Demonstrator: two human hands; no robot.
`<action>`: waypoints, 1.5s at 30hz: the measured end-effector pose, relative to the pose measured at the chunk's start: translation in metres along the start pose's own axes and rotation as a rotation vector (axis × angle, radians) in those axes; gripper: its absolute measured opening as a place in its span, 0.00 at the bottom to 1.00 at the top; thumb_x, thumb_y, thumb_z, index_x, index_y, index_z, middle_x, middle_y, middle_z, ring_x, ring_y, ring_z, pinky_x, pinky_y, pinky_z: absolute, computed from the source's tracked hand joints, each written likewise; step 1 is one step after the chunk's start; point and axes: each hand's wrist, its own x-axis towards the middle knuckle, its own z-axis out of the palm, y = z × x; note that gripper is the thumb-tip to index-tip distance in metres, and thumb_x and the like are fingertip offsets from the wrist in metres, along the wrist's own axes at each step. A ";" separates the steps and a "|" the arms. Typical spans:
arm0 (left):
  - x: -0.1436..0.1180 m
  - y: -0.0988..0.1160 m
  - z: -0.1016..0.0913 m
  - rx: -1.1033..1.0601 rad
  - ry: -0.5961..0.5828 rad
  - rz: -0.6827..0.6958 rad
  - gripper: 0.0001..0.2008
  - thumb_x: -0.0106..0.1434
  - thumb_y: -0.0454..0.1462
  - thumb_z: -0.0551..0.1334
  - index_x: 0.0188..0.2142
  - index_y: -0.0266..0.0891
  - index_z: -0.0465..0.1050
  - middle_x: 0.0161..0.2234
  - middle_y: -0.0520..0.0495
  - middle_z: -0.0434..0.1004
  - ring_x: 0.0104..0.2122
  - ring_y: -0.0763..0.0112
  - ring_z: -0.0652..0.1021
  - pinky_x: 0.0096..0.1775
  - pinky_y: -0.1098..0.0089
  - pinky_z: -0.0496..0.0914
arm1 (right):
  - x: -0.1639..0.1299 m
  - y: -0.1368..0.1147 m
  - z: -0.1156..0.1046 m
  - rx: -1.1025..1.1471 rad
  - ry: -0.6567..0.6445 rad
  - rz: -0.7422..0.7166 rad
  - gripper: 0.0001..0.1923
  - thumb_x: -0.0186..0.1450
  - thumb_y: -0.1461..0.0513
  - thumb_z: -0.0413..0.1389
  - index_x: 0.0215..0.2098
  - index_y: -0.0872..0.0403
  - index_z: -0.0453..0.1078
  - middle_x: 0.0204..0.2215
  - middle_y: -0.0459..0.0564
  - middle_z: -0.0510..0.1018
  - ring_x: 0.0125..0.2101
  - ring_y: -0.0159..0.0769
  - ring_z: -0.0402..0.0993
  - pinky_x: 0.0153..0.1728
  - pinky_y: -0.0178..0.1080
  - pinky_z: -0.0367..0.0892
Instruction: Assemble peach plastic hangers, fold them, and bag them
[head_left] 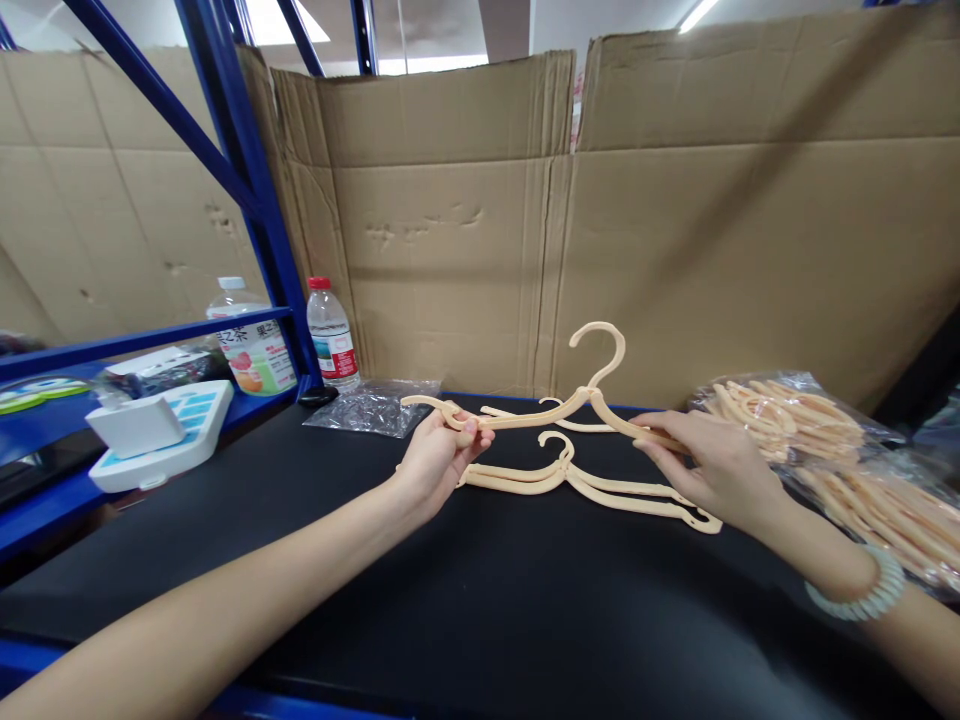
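Observation:
A beige clothes hanger [559, 412] is held up above the black table, its hook pointing upward. My left hand [439, 455] pinches its left arm near the curled end. The fingers of my right hand [716, 465] are closed round its right arm, whose tip is hidden by the hand. Below and nearer to me, a stack of similar hangers [525, 482] lies flat on the table, partly behind my left hand. Another hanger [581, 426] lies behind the raised one, mostly covered by it.
At the right lie clear bags of hangers [795, 415]. An empty-looking plastic bag [367, 408] and a red-capped water bottle [330, 340] stand back left. A blue shelf frame [259, 200] rises there, beside a white device [165, 435]. Cardboard [450, 250] walls the back.

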 end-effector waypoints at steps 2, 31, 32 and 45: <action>-0.001 0.000 0.001 -0.026 0.016 -0.004 0.15 0.59 0.18 0.52 0.21 0.32 0.65 0.24 0.48 0.73 0.23 0.79 0.76 0.31 0.79 0.74 | 0.001 -0.001 -0.001 -0.018 -0.006 -0.023 0.08 0.69 0.61 0.50 0.41 0.54 0.70 0.24 0.45 0.76 0.21 0.32 0.67 0.29 0.35 0.61; -0.061 -0.024 0.002 1.538 -1.085 0.847 0.11 0.64 0.36 0.55 0.46 0.38 0.69 0.48 0.41 0.72 0.48 0.58 0.70 0.51 0.59 0.63 | 0.003 -0.044 -0.002 0.058 -0.667 -0.127 0.09 0.63 0.62 0.51 0.25 0.54 0.64 0.22 0.46 0.70 0.25 0.34 0.64 0.27 0.36 0.52; -0.061 -0.024 0.001 1.555 -1.077 0.829 0.12 0.64 0.36 0.55 0.46 0.38 0.69 0.49 0.41 0.71 0.48 0.57 0.70 0.51 0.59 0.63 | 0.005 -0.044 -0.004 0.052 -0.686 -0.132 0.09 0.62 0.62 0.52 0.24 0.54 0.63 0.23 0.47 0.70 0.26 0.34 0.64 0.27 0.36 0.53; -0.061 -0.028 0.000 1.626 -0.906 0.800 0.18 0.64 0.41 0.57 0.51 0.37 0.68 0.53 0.36 0.69 0.56 0.50 0.67 0.58 0.49 0.58 | 0.005 -0.027 -0.012 0.032 -0.778 0.082 0.07 0.60 0.60 0.57 0.28 0.53 0.64 0.27 0.48 0.72 0.28 0.37 0.68 0.28 0.36 0.56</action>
